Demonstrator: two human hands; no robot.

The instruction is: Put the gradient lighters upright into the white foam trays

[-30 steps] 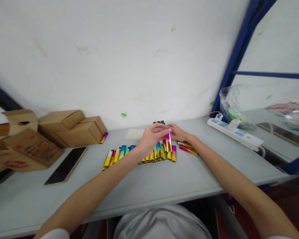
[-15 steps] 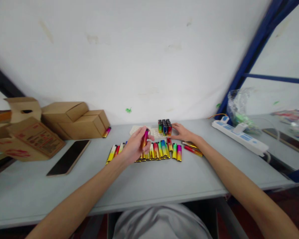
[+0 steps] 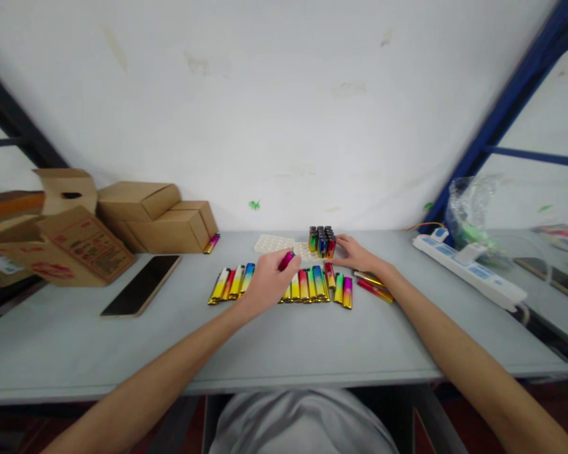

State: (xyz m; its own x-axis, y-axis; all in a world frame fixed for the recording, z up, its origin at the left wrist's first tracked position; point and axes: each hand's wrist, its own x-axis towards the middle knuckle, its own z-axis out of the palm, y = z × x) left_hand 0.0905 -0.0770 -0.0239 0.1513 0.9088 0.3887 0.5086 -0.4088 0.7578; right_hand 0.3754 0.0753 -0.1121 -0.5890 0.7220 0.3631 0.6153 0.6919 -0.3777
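— Item one, what is in hand?

— A pink lighter [image 3: 286,260], tilted, pinched in the fingers of my left hand [image 3: 265,282], just above the row of lighters [image 3: 284,285] lying side by side on the grey table [image 3: 284,347].

— And the other hand?

— My right hand [image 3: 355,253] lies flat, fingers spread and clamped on nothing, its fingertips touching the white tray [image 3: 277,243] just beside the standing lighters.

— Containers and contents?

— White tray, dimpled: a tight block of upright lighters [image 3: 322,241] stands at its right end; the left cells show bare. Cardboard boxes [image 3: 156,224] at far left against the wall, flaps shut, contents not visible. One stray lighter [image 3: 211,243] leans at the foot of the boxes. Two loose lighters [image 3: 372,285] lie right of the row, beneath my right wrist.

— Edges and room?

— Row sits mid-table, well back from the near edge, with bare surface between. A dark phone [image 3: 142,285] lies left of the row, apart from it. A white power strip [image 3: 471,271] runs along the right side, by a blue frame post [image 3: 497,120]. The wall closes the far edge just behind the tray.
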